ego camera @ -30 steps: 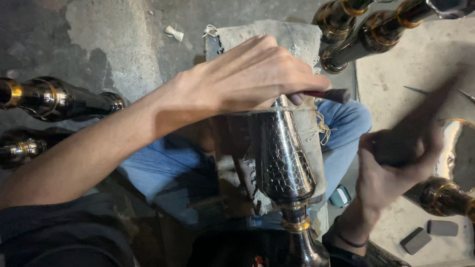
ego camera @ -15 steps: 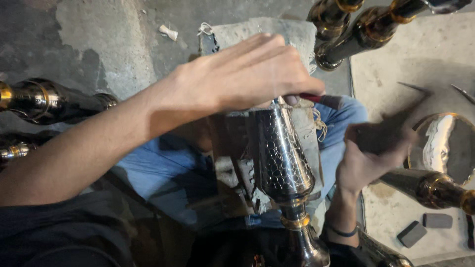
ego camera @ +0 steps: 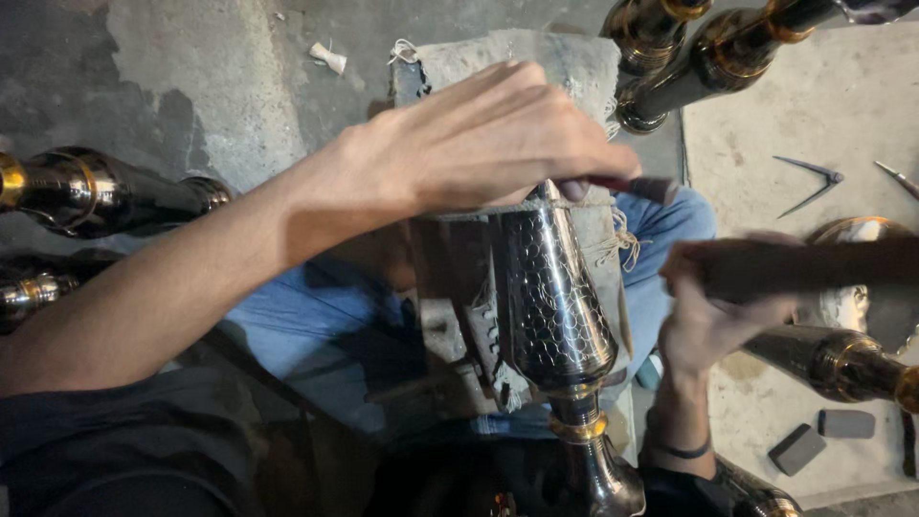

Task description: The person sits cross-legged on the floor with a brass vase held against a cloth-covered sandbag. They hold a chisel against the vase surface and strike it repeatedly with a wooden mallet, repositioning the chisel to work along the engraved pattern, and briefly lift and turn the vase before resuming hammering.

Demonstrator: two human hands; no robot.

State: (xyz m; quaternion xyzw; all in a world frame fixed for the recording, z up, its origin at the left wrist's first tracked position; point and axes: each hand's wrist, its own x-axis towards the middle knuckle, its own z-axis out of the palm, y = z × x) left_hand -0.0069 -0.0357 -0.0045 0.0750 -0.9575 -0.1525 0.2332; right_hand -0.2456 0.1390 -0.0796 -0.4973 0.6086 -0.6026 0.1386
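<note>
Risen since half a second ago: right hand [ego camera: 713, 321], wrapped around a dark wooden handle [ego camera: 814, 266] now blurred and lying level across the right side of the view, where before it sat lower and nearer the knee. Barely shifted over the same span: left hand [ego camera: 488, 144], fingers pressed together and pinching a thin dark chisel [ego camera: 637, 185] whose tip stays at the narrow top of the metal vase [ego camera: 557, 297]. Reads as a mallet lifted between blows, with engraving of the scale pattern still under way near the upper end of the vessel. Vase resting lengthwise on a padded wooden block [ego camera: 536, 67] across the lap in blue jeans, gold collar [ego camera: 577, 428] toward the body, touching the block's cloth and twine. Lying on the concrete floor around: similar dark-and-gold vessels [ego camera: 105, 196] at the left edge, more at the top right corner, a pair of dividers [ego camera: 809, 182] on the pale slab, and two small grey blocks [ego camera: 818, 436] near the bottom right.
</note>
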